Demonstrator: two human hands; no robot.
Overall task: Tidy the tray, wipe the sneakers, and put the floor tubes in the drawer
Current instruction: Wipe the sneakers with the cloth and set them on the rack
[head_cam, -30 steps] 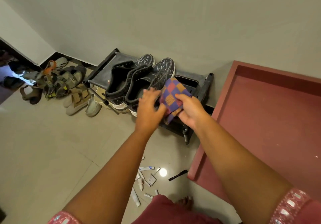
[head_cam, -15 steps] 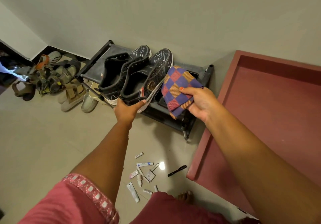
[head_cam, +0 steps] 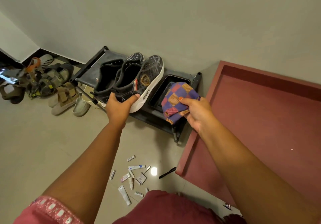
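Note:
Two black sneakers with white soles stand on a low black shoe rack (head_cam: 90, 70) against the wall. My left hand (head_cam: 119, 108) grips the heel of the right sneaker (head_cam: 147, 81), which is tilted up off the rack. The left sneaker (head_cam: 107, 77) rests beside it. My right hand (head_cam: 198, 112) holds a purple, orange and red checked cloth (head_cam: 178, 100) just right of the tilted sneaker, above a black tray (head_cam: 169, 79) on the rack. Several small white tubes (head_cam: 133, 176) and a black pen (head_cam: 167, 172) lie scattered on the floor near my feet.
A dark red cabinet top (head_cam: 260, 119) with a raised rim fills the right side. A heap of sandals and slippers (head_cam: 43, 83) lies on the floor left of the rack. Pale floor tiles (head_cam: 34, 145) stretch out at the left.
My left hand dropped from the cloth to the right sneaker's heel and tilted it up. My right hand drew the cloth back to the right, over the tray.

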